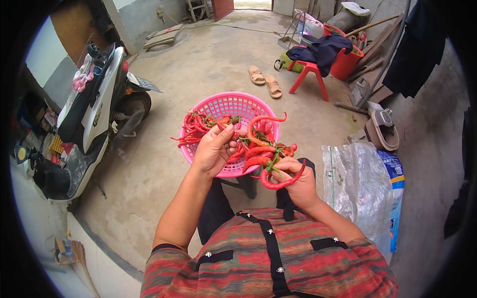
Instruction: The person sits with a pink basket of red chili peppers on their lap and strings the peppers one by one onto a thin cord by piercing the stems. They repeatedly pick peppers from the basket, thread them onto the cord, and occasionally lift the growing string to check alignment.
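A round pink plastic basket (268,108) with a perforated wall sits in front of me on a dark stool. Long red chili peppers (193,128) lie bunched at its left rim, their tips hanging over the edge. My left hand (218,147) is over the basket, thumb and fingers pinched on a red chili pepper. At the basket's right side, my right hand (294,178) grips a bunch of red chilies (259,151) by the green stems; one curled chili (277,184) loops across its fingers. Palm and fingers partly hide what each hand grips.
On the left stands a white scooter (91,111). Tan sandals (274,86) and a red plastic chair (309,72) with dark cloth are beyond the basket. Clear plastic sheeting (357,186) lies at the right, near a brown plastic container (382,130). A broom (82,257) is at lower left.
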Action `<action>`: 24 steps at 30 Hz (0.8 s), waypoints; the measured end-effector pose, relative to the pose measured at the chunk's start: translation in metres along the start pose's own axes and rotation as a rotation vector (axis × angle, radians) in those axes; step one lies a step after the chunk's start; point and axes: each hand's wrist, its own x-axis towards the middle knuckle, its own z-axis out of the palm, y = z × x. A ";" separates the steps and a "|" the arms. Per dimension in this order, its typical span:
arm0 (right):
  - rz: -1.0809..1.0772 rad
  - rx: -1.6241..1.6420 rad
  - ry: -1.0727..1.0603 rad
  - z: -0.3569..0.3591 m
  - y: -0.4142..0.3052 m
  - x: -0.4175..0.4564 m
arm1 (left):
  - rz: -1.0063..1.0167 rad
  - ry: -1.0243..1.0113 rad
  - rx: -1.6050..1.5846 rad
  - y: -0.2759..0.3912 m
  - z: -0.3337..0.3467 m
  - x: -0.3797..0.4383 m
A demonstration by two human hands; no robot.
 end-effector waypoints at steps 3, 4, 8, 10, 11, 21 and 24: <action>0.019 0.019 0.024 -0.001 0.000 -0.001 | -0.029 0.036 -0.093 -0.006 0.008 -0.003; 0.011 0.012 0.028 -0.001 0.000 0.000 | -0.042 0.037 -0.102 -0.007 0.011 -0.005; 0.024 -0.023 0.073 -0.002 0.000 0.001 | -0.105 -0.032 -0.120 -0.008 0.023 -0.013; -0.014 -0.061 0.079 -0.002 0.000 0.003 | -0.128 -0.034 -0.108 -0.010 0.028 -0.018; 0.008 -0.050 0.076 -0.002 0.000 0.003 | -0.116 -0.057 -0.103 -0.011 0.030 -0.019; -0.073 -0.151 0.079 -0.001 0.000 0.007 | -0.094 -0.081 0.038 -0.020 0.039 -0.031; -0.047 -0.120 0.086 0.000 -0.003 0.007 | -0.088 -0.053 0.070 -0.023 0.042 -0.033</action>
